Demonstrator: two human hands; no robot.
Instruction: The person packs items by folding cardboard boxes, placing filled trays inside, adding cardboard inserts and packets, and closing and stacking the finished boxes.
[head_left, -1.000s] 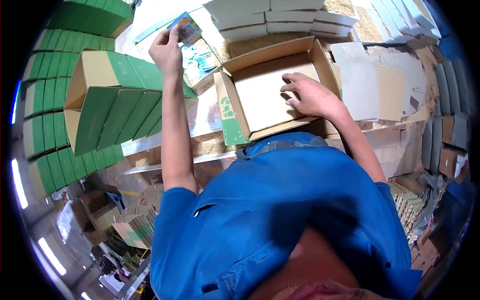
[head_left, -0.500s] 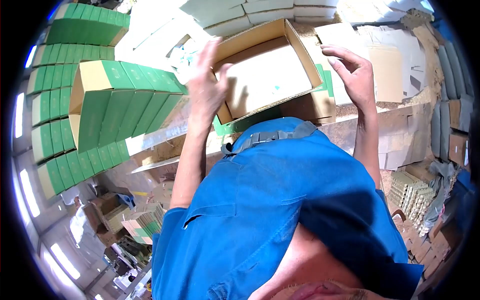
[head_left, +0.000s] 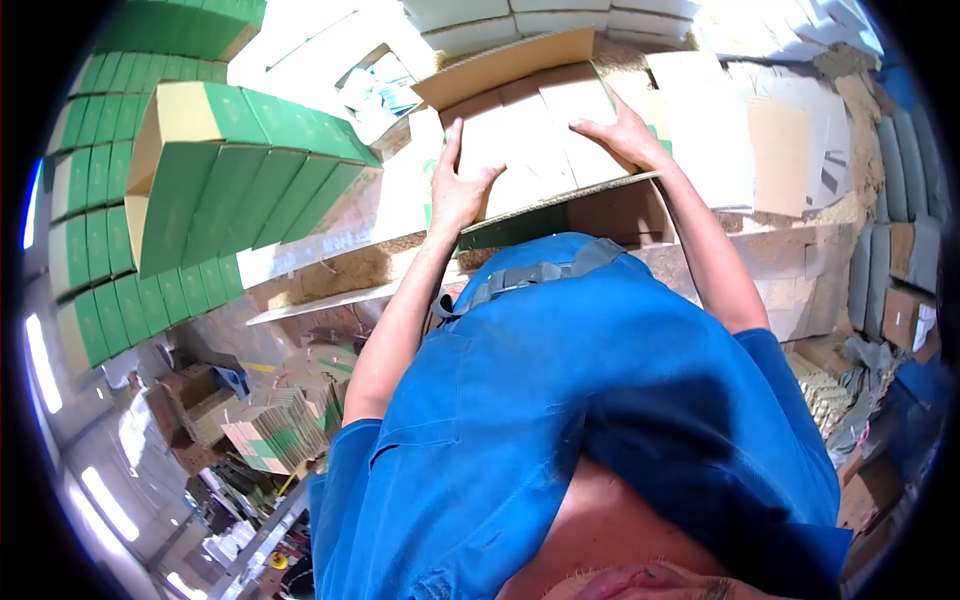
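In front of my body is a cardboard box (head_left: 535, 130) with its two side flaps folded inward over the top. Its long far flap (head_left: 510, 68) stands up, and the near flap (head_left: 570, 197) sticks out toward me. At the box's left side is my left hand (head_left: 460, 195), open, with thumb and fingers spread at the left flap. My right hand (head_left: 632, 140) lies on the right side, also open, its thumb on the right flap and its fingers along the outer edge. The undersides of both hands are hidden.
Stacks of green boxes (head_left: 250, 165) rise close on the left. Flat cardboard sheets (head_left: 775, 150) lie to the right. A small opening with blue-and-white scraps (head_left: 380, 92) is behind the left hand. Grey sacks (head_left: 885, 165) are piled at the far right.
Both hands have come down to the box's sides from raised positions. The side flaps, upright before, are now folded inward and cover the box's inside.
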